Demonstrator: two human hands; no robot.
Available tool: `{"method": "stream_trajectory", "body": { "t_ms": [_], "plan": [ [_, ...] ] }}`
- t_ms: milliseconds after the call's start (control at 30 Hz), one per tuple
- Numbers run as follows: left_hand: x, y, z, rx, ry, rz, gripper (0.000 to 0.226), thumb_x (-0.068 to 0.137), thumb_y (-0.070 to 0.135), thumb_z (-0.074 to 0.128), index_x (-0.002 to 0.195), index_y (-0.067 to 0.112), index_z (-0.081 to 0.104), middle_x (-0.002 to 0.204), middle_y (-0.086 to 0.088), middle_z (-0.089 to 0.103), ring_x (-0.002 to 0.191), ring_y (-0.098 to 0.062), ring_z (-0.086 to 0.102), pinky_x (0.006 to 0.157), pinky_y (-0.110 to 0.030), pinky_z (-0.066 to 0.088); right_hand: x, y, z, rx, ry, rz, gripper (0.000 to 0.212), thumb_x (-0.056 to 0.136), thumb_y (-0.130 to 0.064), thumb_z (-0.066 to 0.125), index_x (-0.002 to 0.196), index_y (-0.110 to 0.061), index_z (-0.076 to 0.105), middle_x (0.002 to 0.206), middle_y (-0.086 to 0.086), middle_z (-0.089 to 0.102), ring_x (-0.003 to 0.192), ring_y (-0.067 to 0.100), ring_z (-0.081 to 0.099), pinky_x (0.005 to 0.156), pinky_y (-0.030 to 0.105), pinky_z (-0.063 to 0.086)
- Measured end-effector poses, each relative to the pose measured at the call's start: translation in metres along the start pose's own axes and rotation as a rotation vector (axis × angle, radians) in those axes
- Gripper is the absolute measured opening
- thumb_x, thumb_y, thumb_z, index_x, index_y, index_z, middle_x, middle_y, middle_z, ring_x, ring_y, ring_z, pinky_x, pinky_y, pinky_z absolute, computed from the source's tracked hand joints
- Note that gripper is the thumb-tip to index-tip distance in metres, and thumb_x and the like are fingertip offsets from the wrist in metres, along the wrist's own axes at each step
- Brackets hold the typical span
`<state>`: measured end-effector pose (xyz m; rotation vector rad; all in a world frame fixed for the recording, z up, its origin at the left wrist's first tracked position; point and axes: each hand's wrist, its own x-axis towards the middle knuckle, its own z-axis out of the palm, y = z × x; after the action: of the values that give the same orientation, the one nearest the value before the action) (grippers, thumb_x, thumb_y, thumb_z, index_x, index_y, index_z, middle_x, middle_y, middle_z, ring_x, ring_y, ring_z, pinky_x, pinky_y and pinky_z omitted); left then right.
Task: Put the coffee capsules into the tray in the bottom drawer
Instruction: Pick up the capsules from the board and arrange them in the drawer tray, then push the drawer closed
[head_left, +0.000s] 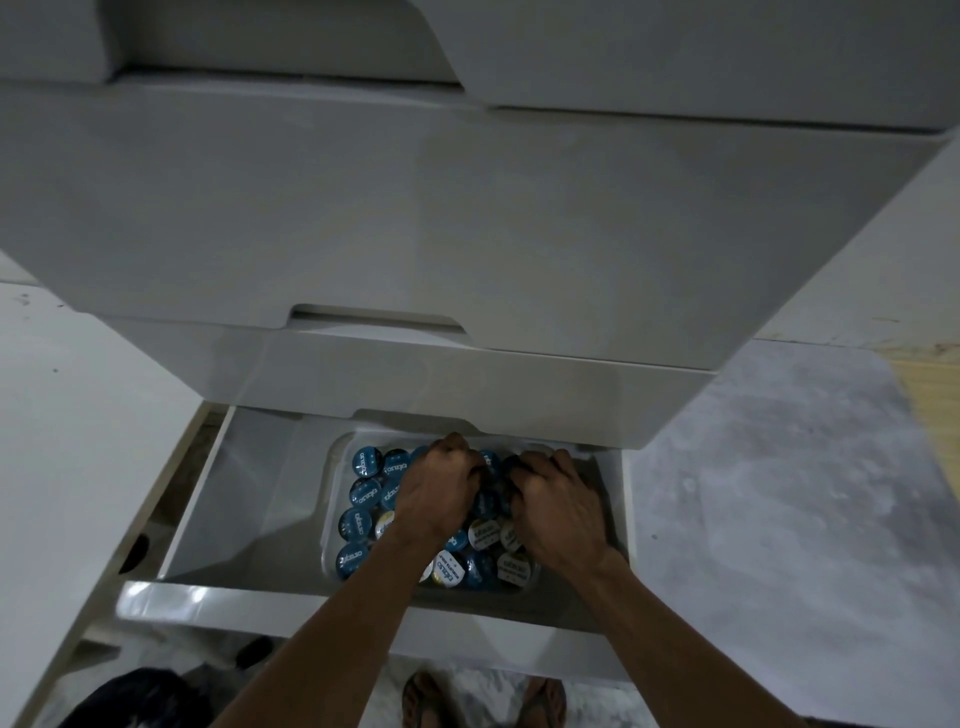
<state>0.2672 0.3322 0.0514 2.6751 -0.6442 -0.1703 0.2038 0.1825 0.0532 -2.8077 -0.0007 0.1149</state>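
Reaching both hands down into the open bottom drawer (197, 499), over the clear tray (332, 478) sitting toward its right side. Left hand (434, 491) hovering knuckles-up above the middle of the tray, fingers curling downward among the coffee capsules (366, 462); right hand (556, 506) just beside it, fingers likewise bending down into the pile. Cannot tell whether either set of fingers is actually grasping a capsule, the fingertips being hidden behind the knuckles. Capsules lying packed in the tray, mostly blue-lidded along the left, a few white-lidded ones (483, 535) near the front. Upper drawers (467, 218) overhanging. Sandalled feet (426, 699) standing on the floor below.
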Motion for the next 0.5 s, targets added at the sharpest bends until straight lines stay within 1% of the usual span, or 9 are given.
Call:
{"method": "stream_trajectory", "body": {
  "t_ms": [133, 233, 367, 500],
  "plan": [
    [-0.003, 0.0, -0.006, 0.0, 0.004, -0.013, 0.017, 0.087, 0.019, 0.059, 0.096, 0.018, 0.074, 0.099, -0.005, 0.064, 0.084, -0.024, 0.064, 0.07, -0.035, 0.054, -0.001, -0.002, -0.005, 0.009, -0.016, 0.006, 0.034, 0.092, -0.023, 0.053, 0.125, -0.019, 0.06, 0.132, 0.001, 0.057, 0.121, 0.026, 0.046, 0.085, 0.039, 0.052],
    [-0.007, 0.0, -0.009, -0.01, 0.009, -0.037, 0.017, 0.088, 0.021, 0.059, 0.097, 0.017, 0.073, 0.102, -0.004, 0.064, 0.086, -0.023, 0.063, 0.071, -0.035, 0.054, -0.001, -0.003, -0.008, 0.017, -0.013, 0.018, 0.036, 0.093, -0.022, 0.052, 0.128, -0.021, 0.058, 0.132, 0.0, 0.056, 0.119, 0.025, 0.046, 0.081, 0.037, 0.052],
    [-0.013, 0.0, -0.015, -0.027, 0.0, -0.075, 0.017, 0.089, 0.028, 0.058, 0.096, 0.019, 0.071, 0.103, -0.001, 0.062, 0.089, -0.022, 0.062, 0.071, -0.036, 0.054, -0.002, -0.005, -0.01, 0.032, -0.021, 0.038, 0.036, 0.094, -0.025, 0.049, 0.129, -0.025, 0.056, 0.132, -0.003, 0.055, 0.119, 0.022, 0.044, 0.081, 0.035, 0.05],
    [-0.023, 0.0, -0.027, -0.095, 0.045, -0.083, 0.02, 0.088, 0.031, 0.063, 0.1, 0.018, 0.072, 0.104, -0.001, 0.065, 0.091, -0.021, 0.063, 0.073, -0.036, 0.054, -0.008, -0.012, -0.017, 0.105, 0.018, 0.067, 0.033, 0.096, -0.03, 0.045, 0.127, -0.026, 0.057, 0.13, -0.004, 0.055, 0.118, 0.02, 0.044, 0.084, 0.035, 0.049]
  ]
}}
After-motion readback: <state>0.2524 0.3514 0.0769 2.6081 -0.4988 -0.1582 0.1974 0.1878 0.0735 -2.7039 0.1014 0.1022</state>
